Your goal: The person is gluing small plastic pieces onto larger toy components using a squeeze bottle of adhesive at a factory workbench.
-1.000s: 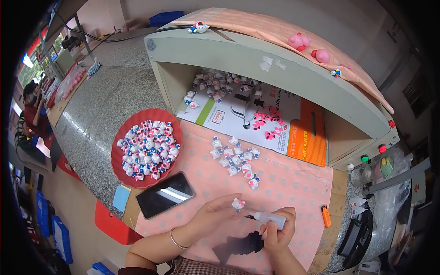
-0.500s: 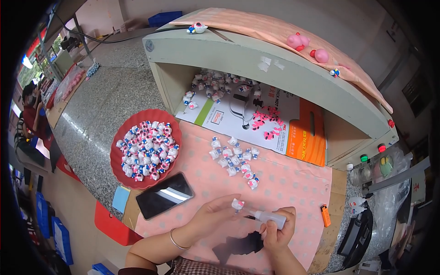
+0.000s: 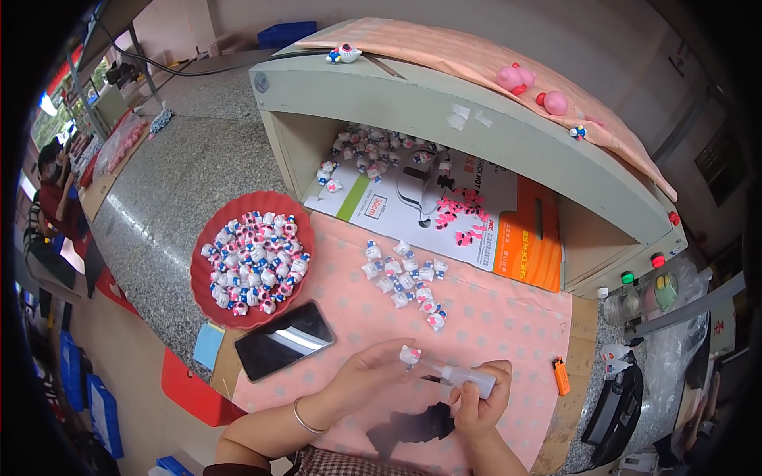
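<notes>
Between the fingertips of my left hand [image 3: 373, 374] is a small white cat figurine [image 3: 410, 355] with pink marks. My right hand [image 3: 486, 401] is wrapped around a translucent squeeze bottle [image 3: 471, 381]. The bottle's thin nozzle points left and reaches to the figurine; whether it touches cannot be made out. Beyond my hands, a loose group of similar white, blue and pink figurines [image 3: 406, 277] lies on the pink cloth [image 3: 508, 333]. At the left, a red scalloped bowl [image 3: 208, 297] is heaped with more of them.
A black phone [image 3: 284, 341] lies left of my forearm, beside a blue pad [image 3: 209, 346]. An orange lighter [image 3: 561, 376] is at the right. Ahead stands a grey-green open cabinet [image 3: 357, 95] holding white figurines and small pink pieces [image 3: 462, 213] on printed cardboard. A black bag [image 3: 615, 416] sits far right.
Both hands keep nearly the same pose, with the figurine and bottle still held. The view has shifted very slightly.
</notes>
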Demonstrator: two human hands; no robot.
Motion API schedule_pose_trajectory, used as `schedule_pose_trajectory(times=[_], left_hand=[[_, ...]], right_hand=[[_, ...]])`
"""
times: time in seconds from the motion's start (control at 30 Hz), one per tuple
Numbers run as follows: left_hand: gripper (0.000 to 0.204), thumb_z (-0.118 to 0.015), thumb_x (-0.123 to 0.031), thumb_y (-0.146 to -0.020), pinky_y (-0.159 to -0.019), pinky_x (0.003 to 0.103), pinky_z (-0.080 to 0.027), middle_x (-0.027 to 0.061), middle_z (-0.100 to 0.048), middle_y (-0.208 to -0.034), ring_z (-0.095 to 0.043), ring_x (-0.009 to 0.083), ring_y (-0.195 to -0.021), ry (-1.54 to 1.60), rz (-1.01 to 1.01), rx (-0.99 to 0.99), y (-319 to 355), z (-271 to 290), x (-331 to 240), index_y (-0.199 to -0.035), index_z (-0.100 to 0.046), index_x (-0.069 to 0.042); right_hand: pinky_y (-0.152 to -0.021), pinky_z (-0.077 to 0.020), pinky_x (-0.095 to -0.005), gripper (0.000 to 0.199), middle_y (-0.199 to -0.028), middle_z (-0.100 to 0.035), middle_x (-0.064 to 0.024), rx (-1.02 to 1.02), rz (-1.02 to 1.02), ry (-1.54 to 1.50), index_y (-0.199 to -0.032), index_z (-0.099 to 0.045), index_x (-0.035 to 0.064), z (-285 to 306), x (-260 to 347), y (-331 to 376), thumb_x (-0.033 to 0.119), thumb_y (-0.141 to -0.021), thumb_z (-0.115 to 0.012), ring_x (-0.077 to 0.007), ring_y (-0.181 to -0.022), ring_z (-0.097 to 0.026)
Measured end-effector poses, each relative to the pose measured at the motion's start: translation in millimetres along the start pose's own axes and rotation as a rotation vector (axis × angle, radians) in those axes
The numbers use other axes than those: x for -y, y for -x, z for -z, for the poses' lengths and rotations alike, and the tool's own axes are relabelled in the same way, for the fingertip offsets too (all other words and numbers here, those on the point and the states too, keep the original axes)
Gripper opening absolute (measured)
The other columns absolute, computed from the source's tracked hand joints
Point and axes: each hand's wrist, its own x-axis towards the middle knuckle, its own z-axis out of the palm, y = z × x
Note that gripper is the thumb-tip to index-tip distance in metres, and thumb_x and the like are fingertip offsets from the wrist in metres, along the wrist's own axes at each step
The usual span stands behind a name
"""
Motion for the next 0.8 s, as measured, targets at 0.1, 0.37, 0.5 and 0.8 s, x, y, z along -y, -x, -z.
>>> schedule_pose_trajectory(times=[0.1, 0.37, 0.5, 0.8], left_hand=[[0.035, -0.050, -0.002, -0.083, -0.074, 0.024, -0.045, 0.0019, -0.056, -0.101, -0.053, 0.0088, -0.090, -0.006, -0.016, 0.001, 2, -1, -1, -0.118, -0.047, -0.007], [0.036, -0.051, -0.001, -0.082, -0.074, 0.023, -0.044, 0.0022, -0.056, -0.100, -0.053, 0.0083, -0.088, -0.001, -0.048, -0.006, 4, -3, -5, -0.118, -0.048, -0.007], [0.036, -0.052, -0.001, -0.082, -0.074, 0.022, -0.044, 0.0022, -0.056, -0.100, -0.052, 0.0078, -0.088, -0.032, -0.068, -0.001, 4, -1, -3, -0.118, -0.048, -0.007], [0.036, -0.052, -0.002, -0.082, -0.074, 0.024, -0.045, 0.0013, -0.056, -0.099, -0.051, 0.0075, -0.086, -0.115, -0.091, 0.002, 8, 6, 1, -0.118, -0.048, -0.006]], right_hand=[[-0.038, -0.0406, -0.0194, 0.019, -0.086, -0.033, -0.0104, 0.000, 0.008, 0.025, -0.089, -0.036, -0.0038, 0, 3, 0, 0.011, -0.083, -0.046, -0.0102, -0.050, -0.045], [-0.038, -0.0408, -0.0194, 0.017, -0.086, -0.033, -0.0103, 0.049, 0.012, 0.090, -0.090, -0.036, -0.0041, 3, 10, -1, 0.008, -0.083, -0.045, -0.0098, -0.051, -0.045], [-0.038, -0.0416, -0.0199, 0.016, -0.087, -0.033, -0.0099, 0.046, -0.032, 0.022, -0.089, -0.036, -0.0038, 0, 9, 2, 0.008, -0.083, -0.045, -0.0101, -0.053, -0.045], [-0.037, -0.0416, -0.0207, 0.020, -0.088, -0.032, -0.0090, -0.033, -0.071, -0.112, -0.091, -0.035, -0.0032, -12, 9, 8, 0.013, -0.084, -0.045, -0.0109, -0.053, -0.045]])
